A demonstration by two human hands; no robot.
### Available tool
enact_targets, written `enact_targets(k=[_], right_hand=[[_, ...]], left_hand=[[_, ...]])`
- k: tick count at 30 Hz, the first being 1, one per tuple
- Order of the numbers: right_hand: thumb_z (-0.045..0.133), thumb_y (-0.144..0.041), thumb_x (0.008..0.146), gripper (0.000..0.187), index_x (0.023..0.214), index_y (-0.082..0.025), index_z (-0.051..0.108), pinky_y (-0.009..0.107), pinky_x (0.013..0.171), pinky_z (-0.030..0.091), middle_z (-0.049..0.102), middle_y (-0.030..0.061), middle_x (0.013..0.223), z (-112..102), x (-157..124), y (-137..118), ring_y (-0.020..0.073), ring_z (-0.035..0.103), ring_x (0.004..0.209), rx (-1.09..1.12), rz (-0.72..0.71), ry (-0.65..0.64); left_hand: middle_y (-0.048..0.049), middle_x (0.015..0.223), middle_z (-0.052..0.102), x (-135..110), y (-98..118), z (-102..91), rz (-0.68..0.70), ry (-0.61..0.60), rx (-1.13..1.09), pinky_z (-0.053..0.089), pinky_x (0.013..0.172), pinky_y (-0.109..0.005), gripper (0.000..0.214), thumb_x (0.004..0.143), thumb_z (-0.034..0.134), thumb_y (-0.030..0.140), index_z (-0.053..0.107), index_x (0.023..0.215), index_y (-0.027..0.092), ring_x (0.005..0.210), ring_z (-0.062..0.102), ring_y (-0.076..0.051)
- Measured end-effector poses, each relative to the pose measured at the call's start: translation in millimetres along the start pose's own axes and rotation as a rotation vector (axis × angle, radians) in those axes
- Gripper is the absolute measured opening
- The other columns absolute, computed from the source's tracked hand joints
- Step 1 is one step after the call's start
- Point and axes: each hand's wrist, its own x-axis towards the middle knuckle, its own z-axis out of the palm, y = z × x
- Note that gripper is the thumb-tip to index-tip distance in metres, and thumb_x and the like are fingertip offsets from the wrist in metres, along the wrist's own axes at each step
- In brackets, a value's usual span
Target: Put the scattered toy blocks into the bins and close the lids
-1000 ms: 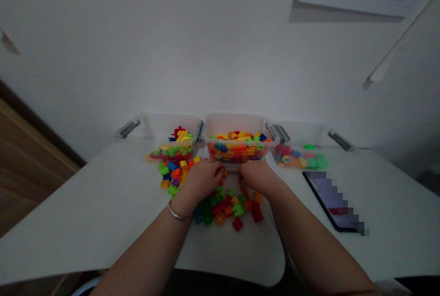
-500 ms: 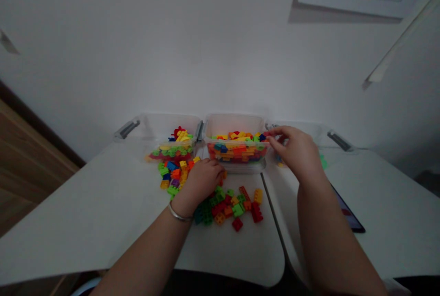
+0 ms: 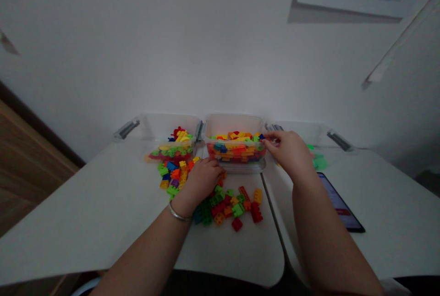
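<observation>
Three clear plastic bins of coloured bricks stand in a row at the back of the white table (image 3: 85,222). My right hand (image 3: 290,154) rests at the right rim of the middle bin (image 3: 237,124), fingers curled, whatever is in them is hidden. My left hand (image 3: 202,179) lies curled over a pile of loose bricks (image 3: 230,204) in front of that bin, a bracelet on its wrist. What its fingers grip is hidden too.
The left bin (image 3: 165,124) has more loose bricks (image 3: 173,174) spilled before it. The right bin (image 3: 309,131) is partly hidden behind my right hand. A phone (image 3: 340,204) lies on the table's right side. A white wall rises behind the bins.
My right hand rose from the loose pile to the middle bin's right rim, then sank a little lower there. The left hand stayed on the pile.
</observation>
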Motion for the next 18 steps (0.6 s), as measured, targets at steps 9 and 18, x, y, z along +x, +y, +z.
enact_targets(k=[9,18], right_hand=[[0.058,-0.028,0.087,0.022,0.102,-0.023,0.073,0.032,0.073,0.049,0.074,0.0045,0.096,-15,-18,-36,0.0203,0.066,0.083,0.123,-0.177,-0.075],[0.046,-0.017,0.092,0.030,0.106,-0.024,0.072,0.030,0.072,0.050,0.073,0.0067,0.101,41,-36,-70,0.0234,0.068,0.092,-0.117,-0.414,-0.495]], left_hand=[[-0.0107,0.095,0.070,0,4,-7.4,-0.073,0.012,0.012,0.047,0.084,-0.043,0.026,0.092,0.051,0.023,0.075,0.100,0.021,0.093,0.062,-0.028],[-0.0121,0.097,0.070,-1,4,-9.0,-0.147,0.003,0.042,0.049,0.081,-0.040,0.024,0.088,0.050,0.017,0.074,0.092,0.017,0.093,0.063,-0.027]])
